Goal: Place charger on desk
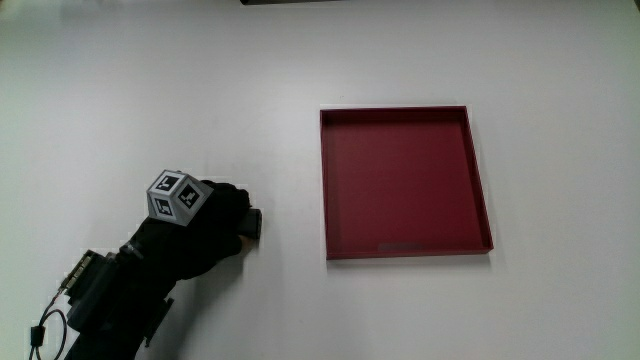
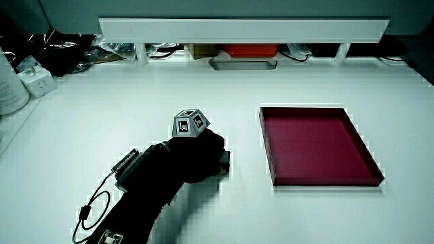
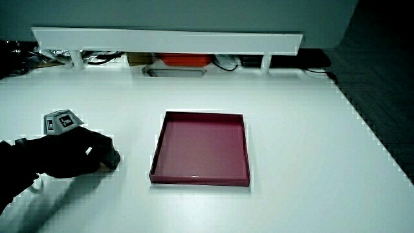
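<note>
The hand [image 1: 235, 225] rests low on the white desk [image 1: 150, 90], beside the red tray [image 1: 325, 180]. Its fingers are curled around a small dark charger [image 1: 254, 224], whose end sticks out of the fingertips toward the tray. The charger appears to touch the desk surface. In both side views the hand [image 2: 210, 159] [image 3: 97, 155] covers most of the charger [image 2: 224, 161] [image 3: 114, 158]. The patterned cube [image 1: 174, 196] sits on the back of the glove. Nothing lies in the tray [image 2: 268, 146] [image 3: 157, 155].
A low white partition [image 2: 244, 28] runs along the desk's edge farthest from the person, with cables and an orange box [image 2: 249, 49] under it. In a side view, a white plug adapter [image 2: 37, 81] and a pale container [image 2: 8, 85] stand at the desk's corner.
</note>
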The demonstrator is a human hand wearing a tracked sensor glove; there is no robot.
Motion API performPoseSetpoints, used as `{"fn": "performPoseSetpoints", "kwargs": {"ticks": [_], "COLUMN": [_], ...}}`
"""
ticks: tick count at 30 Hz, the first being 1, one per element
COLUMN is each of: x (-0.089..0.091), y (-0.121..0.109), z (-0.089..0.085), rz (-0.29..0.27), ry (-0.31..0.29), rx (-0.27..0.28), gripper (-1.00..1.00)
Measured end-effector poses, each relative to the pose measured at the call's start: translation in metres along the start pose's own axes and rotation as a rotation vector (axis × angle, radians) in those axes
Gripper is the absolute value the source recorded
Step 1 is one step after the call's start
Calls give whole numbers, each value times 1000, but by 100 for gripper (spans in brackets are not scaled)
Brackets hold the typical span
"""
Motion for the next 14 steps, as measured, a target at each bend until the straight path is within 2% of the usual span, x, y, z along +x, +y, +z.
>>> {"fn": "performPoseSetpoints", "kwargs": {"ticks": [5, 7, 9, 13, 14], "x": [-1, 0, -1, -4, -8], "y": [1, -1, -2, -5, -5], "z": [-2, 0, 0, 2, 2], "rz": [-3, -1, 12, -16, -27], "ry": [-7, 18, -8, -12, -42], "rx": [2, 11, -4, 9, 16], "gripper": [-44, -52, -60, -76, -80]}}
